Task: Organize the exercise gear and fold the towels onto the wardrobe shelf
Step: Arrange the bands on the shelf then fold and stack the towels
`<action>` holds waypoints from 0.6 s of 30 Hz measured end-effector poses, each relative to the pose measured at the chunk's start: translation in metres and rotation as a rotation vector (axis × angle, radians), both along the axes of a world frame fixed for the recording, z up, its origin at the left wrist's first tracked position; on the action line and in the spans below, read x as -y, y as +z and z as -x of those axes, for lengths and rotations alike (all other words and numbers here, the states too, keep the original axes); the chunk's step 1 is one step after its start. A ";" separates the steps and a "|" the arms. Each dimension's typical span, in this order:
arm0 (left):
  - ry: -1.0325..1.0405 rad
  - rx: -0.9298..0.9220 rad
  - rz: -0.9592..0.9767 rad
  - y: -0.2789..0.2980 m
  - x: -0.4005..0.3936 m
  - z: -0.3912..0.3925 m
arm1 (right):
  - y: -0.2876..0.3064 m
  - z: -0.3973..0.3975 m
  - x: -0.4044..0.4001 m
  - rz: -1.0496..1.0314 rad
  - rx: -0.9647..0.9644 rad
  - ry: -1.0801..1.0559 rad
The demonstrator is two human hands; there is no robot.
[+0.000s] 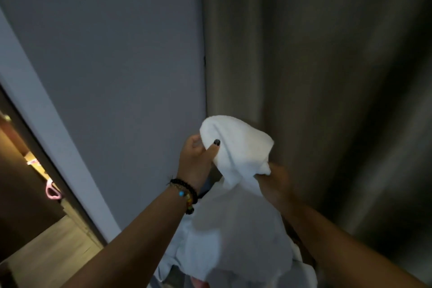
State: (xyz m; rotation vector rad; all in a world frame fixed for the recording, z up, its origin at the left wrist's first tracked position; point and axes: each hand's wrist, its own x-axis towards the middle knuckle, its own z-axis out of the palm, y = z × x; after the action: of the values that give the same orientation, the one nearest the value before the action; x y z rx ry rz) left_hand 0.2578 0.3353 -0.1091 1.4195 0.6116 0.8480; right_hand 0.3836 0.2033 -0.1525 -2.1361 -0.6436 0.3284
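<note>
A white towel (236, 206) hangs bunched between both hands in front of me, its lower part draping down out of view. My left hand (196, 161), with beaded bracelets at the wrist, pinches the towel's upper fold between thumb and fingers. My right hand (275, 182) grips the towel lower down on its right side, its fingers partly hidden by the cloth. The view is dim and slightly blurred.
A grey wall panel (121, 77) stands straight ahead, and a beige curtain (327, 77) hangs to the right. At the lower left a gap shows a wooden floor (53, 248) and a pink object (52, 192).
</note>
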 end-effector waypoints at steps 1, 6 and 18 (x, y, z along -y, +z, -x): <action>-0.041 -0.050 -0.021 -0.008 -0.004 0.001 | 0.001 -0.006 -0.003 -0.031 -0.007 -0.007; -0.224 -0.165 0.084 -0.045 0.007 0.007 | 0.019 -0.018 -0.013 -0.150 0.029 -0.018; -0.272 -0.147 -0.230 -0.059 -0.004 0.002 | 0.139 0.008 -0.045 -0.708 -0.189 0.001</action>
State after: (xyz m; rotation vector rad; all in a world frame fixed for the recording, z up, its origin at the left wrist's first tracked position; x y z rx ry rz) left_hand 0.2556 0.3396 -0.1682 1.7405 0.4271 0.6147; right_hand 0.3759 0.2482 -0.0133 -1.4108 -0.5463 0.2492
